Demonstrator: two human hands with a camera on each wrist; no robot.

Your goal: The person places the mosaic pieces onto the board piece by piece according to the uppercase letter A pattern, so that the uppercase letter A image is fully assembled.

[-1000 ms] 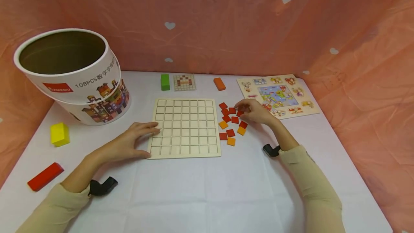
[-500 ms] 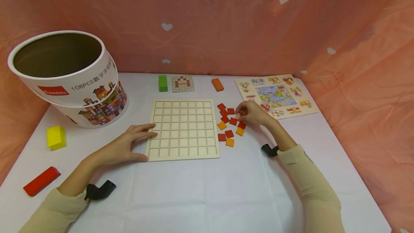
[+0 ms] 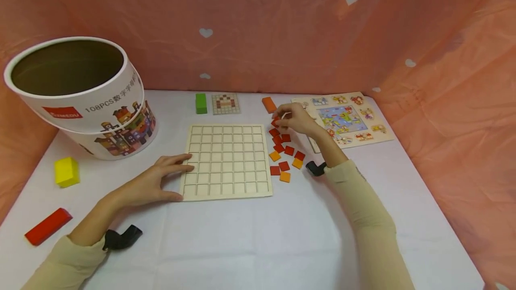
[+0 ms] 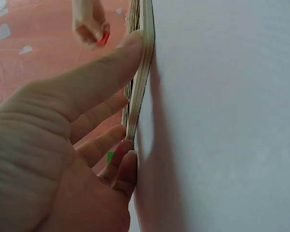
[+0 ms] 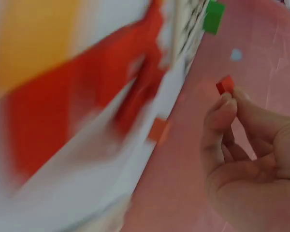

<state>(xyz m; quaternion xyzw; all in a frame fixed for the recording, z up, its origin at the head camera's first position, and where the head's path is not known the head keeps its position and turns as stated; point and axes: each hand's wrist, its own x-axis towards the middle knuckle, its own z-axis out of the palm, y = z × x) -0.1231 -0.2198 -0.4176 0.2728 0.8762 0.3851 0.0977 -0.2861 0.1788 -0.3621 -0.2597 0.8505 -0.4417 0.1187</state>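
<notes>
A pale wooden grid board [image 3: 227,161] with blank square cells lies flat on the white cloth. My left hand [image 3: 150,183] rests at its left edge, fingertips on the rim and thumb by the near corner, fingers fairly straight. Above the far end of the loose red and orange tiles [image 3: 288,151], my right hand [image 3: 299,119] pinches a small red tile [image 5: 225,84] between thumb and fingertips, raised off the cloth. The left wrist view shows the left thumb touching the board's side [image 4: 144,63].
Behind the board lie a green block [image 3: 201,103], a patterned card [image 3: 226,104] and an orange block [image 3: 268,104]. A picture puzzle board [image 3: 379,138] sits at right. On the left are a large bucket [image 3: 64,124], a yellow block [image 3: 66,172] and a red block [image 3: 48,226].
My right hand has picked up a red tile from the right of the pile and moved it left and away, toward the orange block. My left hand stays on the board's edge.
</notes>
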